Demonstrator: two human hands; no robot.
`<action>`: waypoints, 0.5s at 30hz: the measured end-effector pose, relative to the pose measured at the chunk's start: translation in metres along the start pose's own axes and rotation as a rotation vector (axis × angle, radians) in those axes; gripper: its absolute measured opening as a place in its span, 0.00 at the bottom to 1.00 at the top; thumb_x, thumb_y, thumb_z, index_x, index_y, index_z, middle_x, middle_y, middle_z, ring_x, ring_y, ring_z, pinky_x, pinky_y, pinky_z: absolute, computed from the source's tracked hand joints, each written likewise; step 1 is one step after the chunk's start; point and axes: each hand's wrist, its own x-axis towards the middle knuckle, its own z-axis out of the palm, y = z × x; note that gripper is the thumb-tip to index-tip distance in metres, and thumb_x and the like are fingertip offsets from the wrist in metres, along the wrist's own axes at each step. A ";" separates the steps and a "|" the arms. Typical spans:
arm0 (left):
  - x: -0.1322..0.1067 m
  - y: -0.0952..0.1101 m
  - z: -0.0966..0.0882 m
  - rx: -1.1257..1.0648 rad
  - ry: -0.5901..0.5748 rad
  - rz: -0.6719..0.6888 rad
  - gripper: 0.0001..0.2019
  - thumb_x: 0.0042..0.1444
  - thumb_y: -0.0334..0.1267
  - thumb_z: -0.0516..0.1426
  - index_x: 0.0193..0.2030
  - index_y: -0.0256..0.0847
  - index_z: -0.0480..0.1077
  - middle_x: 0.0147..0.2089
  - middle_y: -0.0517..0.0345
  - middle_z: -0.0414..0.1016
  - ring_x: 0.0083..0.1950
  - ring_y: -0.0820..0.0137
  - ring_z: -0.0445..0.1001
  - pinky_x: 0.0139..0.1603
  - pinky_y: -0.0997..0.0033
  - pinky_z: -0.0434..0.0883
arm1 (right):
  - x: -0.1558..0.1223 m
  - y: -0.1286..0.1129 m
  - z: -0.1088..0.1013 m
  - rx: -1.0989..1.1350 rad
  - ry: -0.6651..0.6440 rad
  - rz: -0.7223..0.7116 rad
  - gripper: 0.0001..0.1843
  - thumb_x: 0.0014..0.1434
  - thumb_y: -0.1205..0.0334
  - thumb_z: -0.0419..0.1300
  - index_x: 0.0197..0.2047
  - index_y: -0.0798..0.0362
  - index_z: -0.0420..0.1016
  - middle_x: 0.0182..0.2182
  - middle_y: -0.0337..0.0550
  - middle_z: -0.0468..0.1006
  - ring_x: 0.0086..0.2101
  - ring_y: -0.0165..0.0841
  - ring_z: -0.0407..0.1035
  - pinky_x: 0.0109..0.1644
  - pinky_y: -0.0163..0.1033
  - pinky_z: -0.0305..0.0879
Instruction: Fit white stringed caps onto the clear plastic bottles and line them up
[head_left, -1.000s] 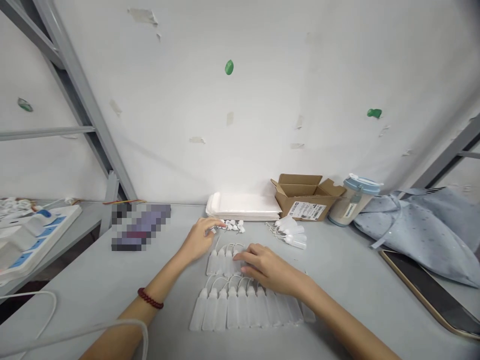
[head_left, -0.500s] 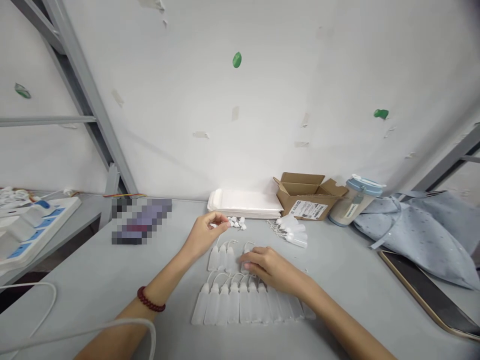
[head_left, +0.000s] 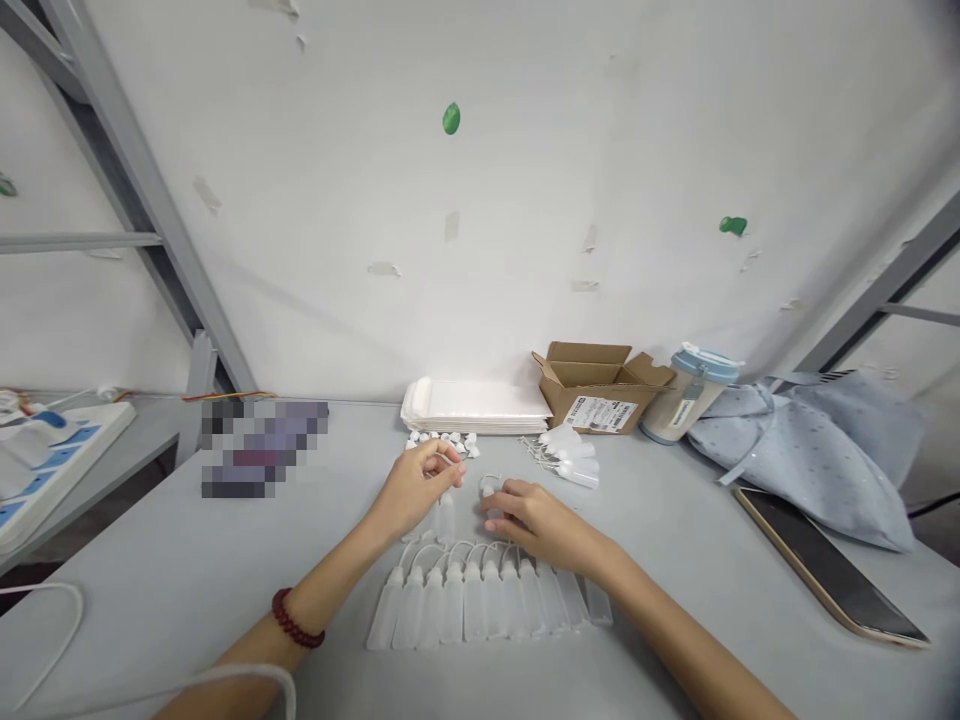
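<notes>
Rows of small translucent squeeze bottles [head_left: 454, 610] with thin white loops at their tops lie on the grey table. My right hand [head_left: 544, 522] grips one more small bottle [head_left: 489, 497] behind the row; its fingers cover most of it. My left hand [head_left: 416, 490] is closed in a pinch just left of that bottle, and whatever lies between the fingertips cannot be made out. Partly hidden under my left hand are a few bottles [head_left: 445, 517]. Small white caps [head_left: 471, 443] lie in a pile behind it.
Behind the caps are stacked white padded envelopes [head_left: 480, 402], an open cardboard box [head_left: 600, 400] and a lidded cup [head_left: 686, 395]. More looped bottles [head_left: 574, 458] lie before the box. A blue cloth bag [head_left: 810, 450] and phone [head_left: 832, 570] are right; a power strip [head_left: 67, 460] is left.
My left hand has drawn back from the caps toward me and nearer my right hand. My right hand remains at the same bottle. The whole view has shifted slightly.
</notes>
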 end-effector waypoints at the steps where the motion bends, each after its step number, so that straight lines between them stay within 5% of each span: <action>1: 0.000 -0.001 0.001 0.007 -0.004 -0.005 0.09 0.53 0.44 0.54 0.34 0.40 0.65 0.26 0.60 0.74 0.31 0.68 0.73 0.30 0.73 0.62 | 0.000 0.001 0.000 -0.004 0.022 -0.003 0.13 0.64 0.58 0.49 0.46 0.49 0.71 0.32 0.43 0.69 0.32 0.32 0.65 0.37 0.36 0.62; 15: -0.010 0.022 0.009 -0.180 -0.112 -0.147 0.13 0.50 0.44 0.58 0.37 0.35 0.71 0.29 0.57 0.75 0.29 0.72 0.69 0.35 0.70 0.67 | -0.014 -0.004 -0.010 0.333 0.347 -0.023 0.04 0.60 0.65 0.54 0.40 0.50 0.68 0.34 0.40 0.72 0.35 0.32 0.64 0.39 0.36 0.61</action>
